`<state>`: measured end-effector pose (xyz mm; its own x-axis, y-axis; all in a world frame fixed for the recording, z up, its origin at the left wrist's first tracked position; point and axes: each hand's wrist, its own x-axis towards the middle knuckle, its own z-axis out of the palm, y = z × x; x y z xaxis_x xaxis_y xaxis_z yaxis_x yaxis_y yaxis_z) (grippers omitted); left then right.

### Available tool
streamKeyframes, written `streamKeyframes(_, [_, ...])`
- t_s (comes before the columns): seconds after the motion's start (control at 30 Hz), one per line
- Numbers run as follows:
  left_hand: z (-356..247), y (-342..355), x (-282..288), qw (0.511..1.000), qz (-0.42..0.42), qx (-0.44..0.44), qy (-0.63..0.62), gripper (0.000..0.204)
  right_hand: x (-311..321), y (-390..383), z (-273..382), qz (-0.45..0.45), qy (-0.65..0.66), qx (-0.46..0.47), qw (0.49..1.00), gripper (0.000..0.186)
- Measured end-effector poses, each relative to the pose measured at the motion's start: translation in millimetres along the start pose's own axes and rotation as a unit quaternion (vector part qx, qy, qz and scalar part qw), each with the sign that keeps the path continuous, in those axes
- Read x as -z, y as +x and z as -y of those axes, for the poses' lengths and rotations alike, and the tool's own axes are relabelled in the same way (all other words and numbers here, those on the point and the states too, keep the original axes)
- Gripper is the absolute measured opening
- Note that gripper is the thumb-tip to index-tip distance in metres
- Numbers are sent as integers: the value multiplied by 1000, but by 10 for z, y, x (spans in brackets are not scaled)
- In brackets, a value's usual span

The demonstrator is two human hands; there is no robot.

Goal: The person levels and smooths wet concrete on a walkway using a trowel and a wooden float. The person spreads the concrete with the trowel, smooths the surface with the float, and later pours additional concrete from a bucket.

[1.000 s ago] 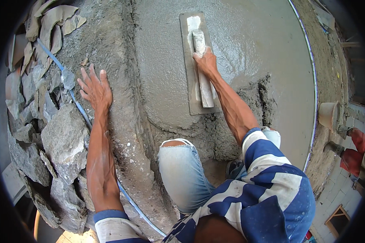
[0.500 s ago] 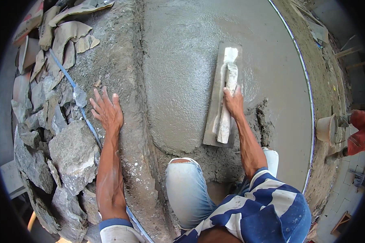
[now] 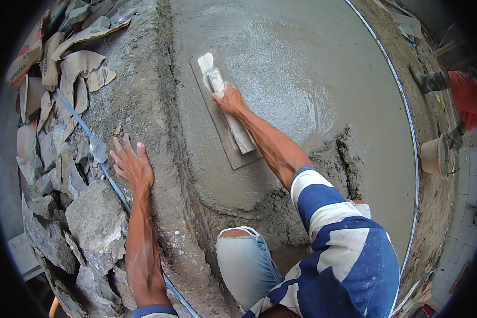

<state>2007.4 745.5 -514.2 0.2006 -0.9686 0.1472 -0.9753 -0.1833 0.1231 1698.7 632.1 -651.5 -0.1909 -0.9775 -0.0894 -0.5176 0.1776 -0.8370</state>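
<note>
My right hand [image 3: 229,99] is wrapped round the pale, mortar-caked handle of a plastering float [image 3: 232,157]. The float's long flat blade lies on wet grey cement [image 3: 302,69], tilted toward the left, close to the raised edge. Fingers spread, my left hand [image 3: 132,165] rests flat on the rough concrete ledge [image 3: 167,212] left of the wet surface. It holds nothing. Rougher, unsmoothed mortar [image 3: 334,159] lies to the right of my forearm and in front of my bent knee [image 3: 246,259].
Broken stones [image 3: 95,222] and torn paper sacks [image 3: 82,74] are heaped at the left, with a blue hose [image 3: 116,186] running past them. A pale string line [image 3: 403,100] borders the cement at right. Beyond it stand a bucket [image 3: 432,156] and another person in red [image 3: 467,98].
My right hand has swept the float leftward and slightly up across the wet cement, turning it to slant left. The left hand stays on the ledge. The other person's legs have shifted.
</note>
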Motion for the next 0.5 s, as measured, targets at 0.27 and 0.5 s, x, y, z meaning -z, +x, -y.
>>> streamKeyframes(0.27, [23, 15, 40, 1000, 7, 10, -8, 59, 469, 453, -215, -65, -48, -22, 996, 65])
streamKeyframes(0.5, [-13, 32, 15, 1000, -1, -6, -2, 58, 1139, 530, -576, -121, -63, -94, 986, 66])
